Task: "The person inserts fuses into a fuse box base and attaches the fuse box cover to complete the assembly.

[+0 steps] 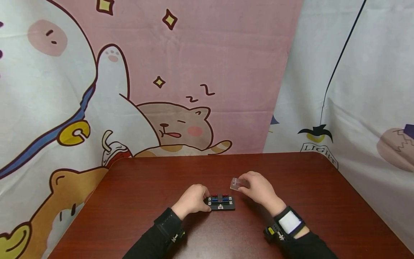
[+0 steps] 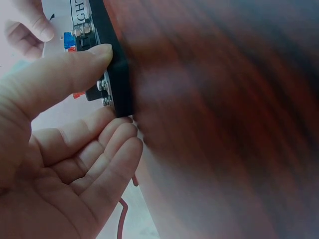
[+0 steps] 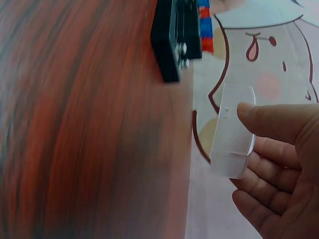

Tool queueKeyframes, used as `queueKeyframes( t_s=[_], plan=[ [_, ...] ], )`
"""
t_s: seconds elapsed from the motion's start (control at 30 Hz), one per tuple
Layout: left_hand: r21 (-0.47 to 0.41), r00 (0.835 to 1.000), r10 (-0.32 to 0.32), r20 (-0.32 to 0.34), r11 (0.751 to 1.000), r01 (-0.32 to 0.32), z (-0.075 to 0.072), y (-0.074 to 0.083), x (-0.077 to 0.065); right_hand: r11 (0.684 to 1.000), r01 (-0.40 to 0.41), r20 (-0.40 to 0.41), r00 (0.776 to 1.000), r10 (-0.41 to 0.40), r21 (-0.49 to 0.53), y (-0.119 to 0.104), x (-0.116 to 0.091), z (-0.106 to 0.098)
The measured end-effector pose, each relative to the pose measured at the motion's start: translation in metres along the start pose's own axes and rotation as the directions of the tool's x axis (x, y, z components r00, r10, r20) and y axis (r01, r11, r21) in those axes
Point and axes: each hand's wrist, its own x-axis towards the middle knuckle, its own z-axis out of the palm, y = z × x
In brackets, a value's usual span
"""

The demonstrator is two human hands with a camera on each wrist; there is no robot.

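A black fuse block (image 1: 226, 207) with red and blue blade fuses (image 1: 223, 199) and metal screw terminals lies on the table. At its left end, my left hand (image 1: 193, 200) grips it, with the thumb (image 2: 92, 62) on one side and fingertips against the other. My right hand (image 1: 258, 188) pinches a clear plastic cover (image 3: 230, 142) between thumb and fingers. This cover is off the block, raised a little behind its right end. Part of the cover is hidden by the right thumb in the right wrist view.
The brown wooden table (image 1: 145, 180) extends around both hands. Behind it hangs a cartoon-printed cloth (image 1: 245, 72). Each wrist wears a dark band with a small device, and the right band (image 1: 289, 221) carries a white patch.
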Motion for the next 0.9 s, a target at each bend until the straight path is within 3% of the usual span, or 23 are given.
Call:
queueKeyframes(
  t_s=[0.43,0.9],
  plan=[
    [0.001,1.0,0.013,-0.023,1.0,-0.013,0.0,0.0,0.001,0.98,0.194,-0.004,0.981,-0.194,0.041,-0.039,0.001,0.009],
    [-0.005,0.999,0.028,-0.026,1.0,-0.028,0.002,-0.002,0.002,0.961,0.276,0.039,0.96,-0.277,0.033,-0.05,0.0,0.017]
  ],
)
